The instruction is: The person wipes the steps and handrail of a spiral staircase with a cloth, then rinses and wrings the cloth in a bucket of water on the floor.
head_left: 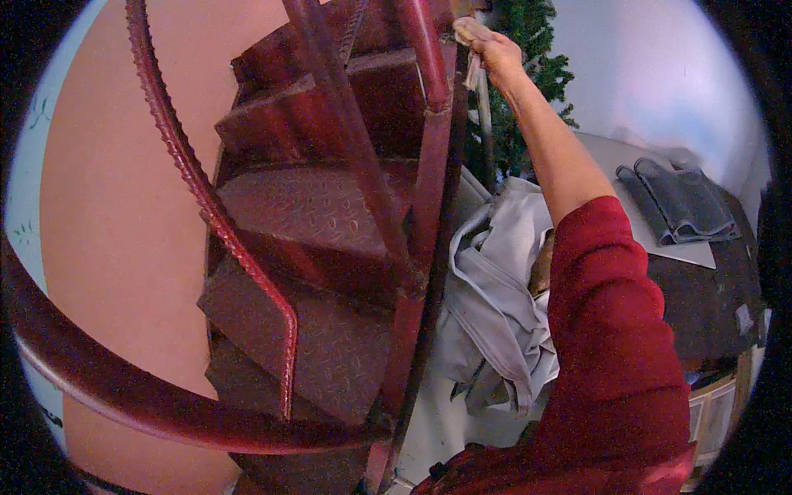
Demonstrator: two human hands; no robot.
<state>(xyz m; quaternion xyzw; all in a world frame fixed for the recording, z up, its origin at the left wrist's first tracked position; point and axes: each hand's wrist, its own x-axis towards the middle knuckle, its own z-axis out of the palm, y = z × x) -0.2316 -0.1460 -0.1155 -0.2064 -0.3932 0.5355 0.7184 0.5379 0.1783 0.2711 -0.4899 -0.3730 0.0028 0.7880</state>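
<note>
A person's right hand (500,56) clutched a crumpled beige cloth (470,33) at the far end of an outstretched arm, just beside the outer edge of a dark red metal staircase (305,202). The fingers were clamped on the cloth, and a loose end of it hung below the fist; whether the cloth touched the stair's edge could not be told. The left hand was outside the view, so how its fingers stood could not be told either.

A red sleeve (615,330) reached from the near right toward the far center. The stairs, their treads patterned with raised lozenges, wound upward along a pink wall (124,165) at left. A ribbed red bar (216,219) bent down in front of them, and a thick curved handrail (124,389) swept across the near left. A round red post (426,49) rose left of the cloth.

Green needle-leaved branches (540,49) spread behind the hand. Right of the stairs, pale gray fabric (495,289) lay in a heap, while folded dark gray cloth (685,198) rested on a pale flat panel (681,253) at far right.
</note>
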